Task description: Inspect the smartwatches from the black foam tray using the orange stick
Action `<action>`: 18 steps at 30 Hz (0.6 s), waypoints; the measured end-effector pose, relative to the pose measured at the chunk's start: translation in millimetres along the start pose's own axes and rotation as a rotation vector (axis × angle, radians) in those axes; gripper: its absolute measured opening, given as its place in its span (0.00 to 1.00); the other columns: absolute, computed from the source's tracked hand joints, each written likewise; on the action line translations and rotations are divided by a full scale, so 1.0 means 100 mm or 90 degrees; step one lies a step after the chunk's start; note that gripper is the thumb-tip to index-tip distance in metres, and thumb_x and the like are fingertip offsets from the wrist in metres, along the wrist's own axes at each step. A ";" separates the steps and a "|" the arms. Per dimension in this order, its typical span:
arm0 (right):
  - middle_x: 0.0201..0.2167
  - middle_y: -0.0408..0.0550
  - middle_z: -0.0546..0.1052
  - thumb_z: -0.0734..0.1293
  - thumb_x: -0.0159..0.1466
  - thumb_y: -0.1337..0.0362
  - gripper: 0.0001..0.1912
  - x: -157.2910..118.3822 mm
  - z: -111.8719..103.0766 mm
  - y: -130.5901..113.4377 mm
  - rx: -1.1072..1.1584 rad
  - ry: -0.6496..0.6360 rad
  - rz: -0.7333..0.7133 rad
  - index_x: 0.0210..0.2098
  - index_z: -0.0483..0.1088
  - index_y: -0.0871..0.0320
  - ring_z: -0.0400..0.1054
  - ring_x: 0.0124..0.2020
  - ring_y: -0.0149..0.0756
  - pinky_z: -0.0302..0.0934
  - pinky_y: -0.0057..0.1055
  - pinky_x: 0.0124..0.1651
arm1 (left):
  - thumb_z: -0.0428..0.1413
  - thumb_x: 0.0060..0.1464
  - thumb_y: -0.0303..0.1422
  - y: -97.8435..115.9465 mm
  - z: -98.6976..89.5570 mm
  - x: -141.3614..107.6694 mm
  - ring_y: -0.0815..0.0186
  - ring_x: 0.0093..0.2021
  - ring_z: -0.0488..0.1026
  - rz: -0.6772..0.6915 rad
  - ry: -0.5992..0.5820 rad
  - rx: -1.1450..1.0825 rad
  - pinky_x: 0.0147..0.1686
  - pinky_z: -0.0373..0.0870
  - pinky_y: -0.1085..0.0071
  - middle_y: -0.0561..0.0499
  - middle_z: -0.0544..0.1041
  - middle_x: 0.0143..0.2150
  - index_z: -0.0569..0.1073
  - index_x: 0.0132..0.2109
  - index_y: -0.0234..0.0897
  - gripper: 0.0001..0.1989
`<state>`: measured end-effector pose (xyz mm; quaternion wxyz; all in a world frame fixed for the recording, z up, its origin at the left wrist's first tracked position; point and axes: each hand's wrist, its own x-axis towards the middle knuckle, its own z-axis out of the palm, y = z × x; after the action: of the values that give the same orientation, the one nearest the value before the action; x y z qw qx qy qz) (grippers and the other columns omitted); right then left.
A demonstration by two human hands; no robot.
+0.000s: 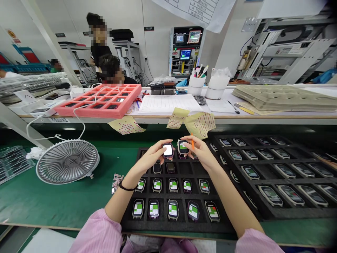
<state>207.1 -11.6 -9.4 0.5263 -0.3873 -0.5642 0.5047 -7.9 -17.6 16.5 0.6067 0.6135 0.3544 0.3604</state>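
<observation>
My left hand (158, 151) is closed on a dark-framed smartwatch (167, 150) whose screen glows plain white. Beside it, my right hand (196, 147) grips a pale-framed smartwatch (183, 146) showing a green and white screen. A thin orange stick (192, 143) juts up from among the right fingers. Both hands are over the far part of a black foam tray (184, 168). Strapless watches fill its near rows, most with green and white screens; a watch (212, 211) at the near right also shows red.
More watches sit in a black tray (254, 182) on the right. A round grey fan (67, 161) stands on the left, near small scraps (117, 181). The shelf (155, 119) holds a pink foam tray (118, 111), papers (170, 102) and grey pulp trays (284, 98). People (99, 52) are behind it.
</observation>
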 end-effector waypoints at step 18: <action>0.28 0.42 0.71 0.71 0.58 0.53 0.16 0.00 0.00 -0.04 0.022 0.010 0.006 0.41 0.73 0.57 0.69 0.20 0.29 0.52 0.23 0.16 | 0.54 0.57 0.44 0.00 -0.01 0.03 0.71 0.28 0.73 -0.009 0.049 0.018 0.19 0.54 0.78 0.47 0.76 0.40 0.72 0.54 0.37 0.22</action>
<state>207.7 -11.9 -5.7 0.5350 -0.3847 -0.5494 0.5138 -7.0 -14.7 16.4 0.5866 0.6049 0.3871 0.3743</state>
